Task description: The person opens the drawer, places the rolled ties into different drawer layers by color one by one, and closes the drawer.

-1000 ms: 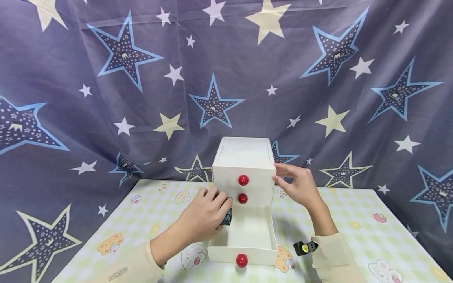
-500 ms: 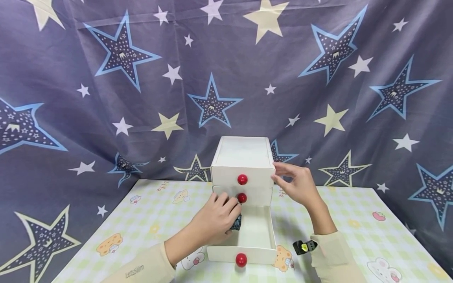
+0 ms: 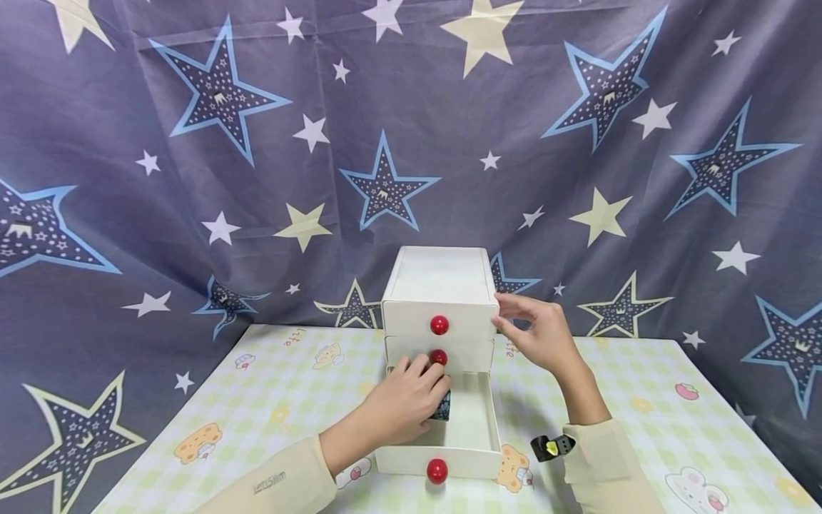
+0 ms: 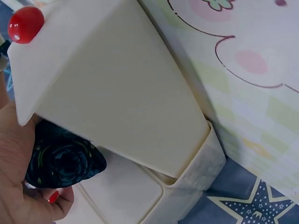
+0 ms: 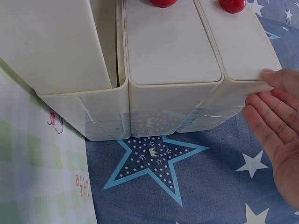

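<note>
Checked mat (image 3: 270, 400); left hand (image 3: 404, 407) lowers pouch (image 3: 442, 408) into drawer (image 3: 472, 428).

Head cam looks forward and down from farther back. Both wrist cams sit super close, sharing the white drawer box (image 3: 440, 300).

"Lite" on tablecloth (image 3: 292, 337) (sleeve lettering blurred)

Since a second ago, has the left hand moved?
Yes. The left hand moved rightward over the open bottom drawer, nearer the middle red knob.
</note>
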### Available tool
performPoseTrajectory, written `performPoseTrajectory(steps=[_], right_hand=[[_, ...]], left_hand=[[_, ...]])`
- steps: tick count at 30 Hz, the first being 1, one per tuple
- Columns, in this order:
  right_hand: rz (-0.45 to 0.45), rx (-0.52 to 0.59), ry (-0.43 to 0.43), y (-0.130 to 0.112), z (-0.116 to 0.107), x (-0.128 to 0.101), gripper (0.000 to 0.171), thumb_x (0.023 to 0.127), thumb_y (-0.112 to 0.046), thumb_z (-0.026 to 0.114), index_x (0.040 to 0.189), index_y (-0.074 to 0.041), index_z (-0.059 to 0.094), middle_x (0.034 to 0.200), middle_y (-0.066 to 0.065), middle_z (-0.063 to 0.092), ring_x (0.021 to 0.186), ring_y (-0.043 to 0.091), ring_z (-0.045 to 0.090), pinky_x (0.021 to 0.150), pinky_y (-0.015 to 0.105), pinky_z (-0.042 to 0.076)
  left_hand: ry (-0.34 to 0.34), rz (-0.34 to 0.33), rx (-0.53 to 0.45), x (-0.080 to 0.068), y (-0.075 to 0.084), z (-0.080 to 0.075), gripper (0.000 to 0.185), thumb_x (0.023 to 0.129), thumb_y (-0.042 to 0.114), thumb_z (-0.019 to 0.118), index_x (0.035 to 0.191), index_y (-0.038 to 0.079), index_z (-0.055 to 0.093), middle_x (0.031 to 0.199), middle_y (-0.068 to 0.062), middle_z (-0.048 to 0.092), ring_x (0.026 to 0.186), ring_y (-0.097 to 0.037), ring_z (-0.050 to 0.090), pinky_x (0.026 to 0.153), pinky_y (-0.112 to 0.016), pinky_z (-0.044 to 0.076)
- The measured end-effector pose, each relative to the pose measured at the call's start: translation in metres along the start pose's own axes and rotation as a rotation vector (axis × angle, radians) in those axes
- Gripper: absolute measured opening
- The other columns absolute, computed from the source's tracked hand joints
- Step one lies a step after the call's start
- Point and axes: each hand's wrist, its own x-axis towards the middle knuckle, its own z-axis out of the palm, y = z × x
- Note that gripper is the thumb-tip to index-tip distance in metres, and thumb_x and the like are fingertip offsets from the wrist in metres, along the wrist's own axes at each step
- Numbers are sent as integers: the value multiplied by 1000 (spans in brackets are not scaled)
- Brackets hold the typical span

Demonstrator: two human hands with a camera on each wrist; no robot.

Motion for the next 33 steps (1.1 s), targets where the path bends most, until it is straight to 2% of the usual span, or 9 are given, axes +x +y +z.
performPoseTrajectory(steps=[8,16,27,33], right_hand=[[5,8,-4,-1,0,0,38,86,-7,83,122,-2,73,99,11,78,87,25,77,73,40,62],[-7,7,-4,-1,0,1,39,86,-7,83,122,-1,72,100,11,78,87,25,77,74,39,62],[1,-7,-1,2,-1,1,39,85,-7,83,122,-2,73,98,11,78,86,25,77,73,40,62],[-9,1,1,3,0,2,38,85,-6,83,122,-2,73,98,10,78,85,24,77,73,39,62]], left_hand=[[-76,20,-22,5,6,11,66,72,54,86,122,17,65,119,0,57,102,-21,49,77,-33,43],[-91,36,-15,6,8,22,65,73,52,85,124,16,67,122,-1,58,103,-22,51,76,-32,46],[-147,88,-9,10,12,35,66,76,57,83,125,16,67,120,-1,58,106,-21,51,77,-30,49],[-160,92,-32,10,16,41,73,78,67,78,128,16,67,123,-2,60,109,-20,54,79,-29,51]])
